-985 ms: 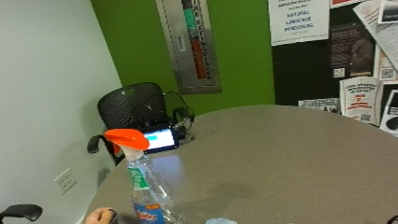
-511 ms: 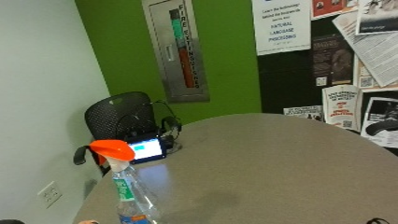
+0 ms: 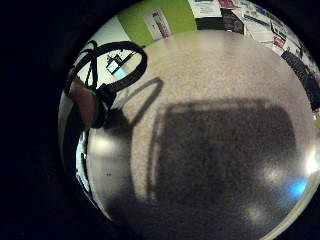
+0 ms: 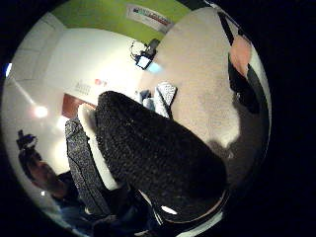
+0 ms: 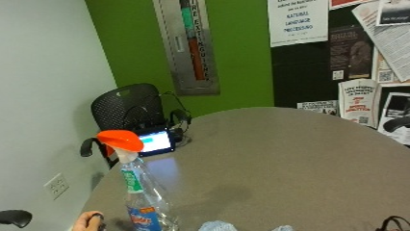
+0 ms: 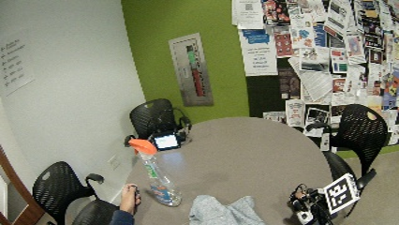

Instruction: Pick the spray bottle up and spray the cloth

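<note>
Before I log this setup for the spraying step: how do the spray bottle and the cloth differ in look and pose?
The spray bottle stands upright, clear-bodied with an orange head; the cloth lies crumpled and flat, pale grey-blue. The bottle stands close to a bare hand resting on the table edge; the cloth lies further along the near edge with nothing touching it. Both sit on the table, apart.

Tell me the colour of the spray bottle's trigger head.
Bright orange, atop the clear spray bottle; the outside view shows it best.

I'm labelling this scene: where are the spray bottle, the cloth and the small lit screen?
spray bottle (image 6: pixel 159 185): wide outside view, clear body.
cloth (image 6: pixel 218 212): wide outside view, middle folds.
small lit screen (image 5: pixel 155 142): outside view, its display.
</note>
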`<state>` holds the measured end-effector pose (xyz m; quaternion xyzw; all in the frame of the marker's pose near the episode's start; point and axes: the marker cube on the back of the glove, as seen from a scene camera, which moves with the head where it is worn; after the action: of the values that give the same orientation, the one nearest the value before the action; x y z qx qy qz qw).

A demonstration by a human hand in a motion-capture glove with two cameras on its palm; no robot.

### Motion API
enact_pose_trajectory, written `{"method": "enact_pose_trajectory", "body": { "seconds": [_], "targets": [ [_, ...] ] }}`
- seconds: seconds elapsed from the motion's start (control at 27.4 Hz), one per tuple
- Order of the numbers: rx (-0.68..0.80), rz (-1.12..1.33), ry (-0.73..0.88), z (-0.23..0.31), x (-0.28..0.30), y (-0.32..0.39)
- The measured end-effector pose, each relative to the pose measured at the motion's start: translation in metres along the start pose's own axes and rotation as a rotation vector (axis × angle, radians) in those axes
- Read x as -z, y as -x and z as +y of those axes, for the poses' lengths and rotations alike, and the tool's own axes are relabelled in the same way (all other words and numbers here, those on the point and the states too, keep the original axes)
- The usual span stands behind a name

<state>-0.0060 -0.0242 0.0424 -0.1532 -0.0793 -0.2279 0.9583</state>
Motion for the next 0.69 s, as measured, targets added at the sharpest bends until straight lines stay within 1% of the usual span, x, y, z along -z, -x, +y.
{"method": "enact_pose_trajectory", "body": {
  "seconds": [0.29,0.69],
  "targets": [
    [-0.018,0.020,-0.018,-0.002,0.009,0.000],
    [0.009,0.048,-0.061,-0.009,0.016,0.005]
  ]
}}
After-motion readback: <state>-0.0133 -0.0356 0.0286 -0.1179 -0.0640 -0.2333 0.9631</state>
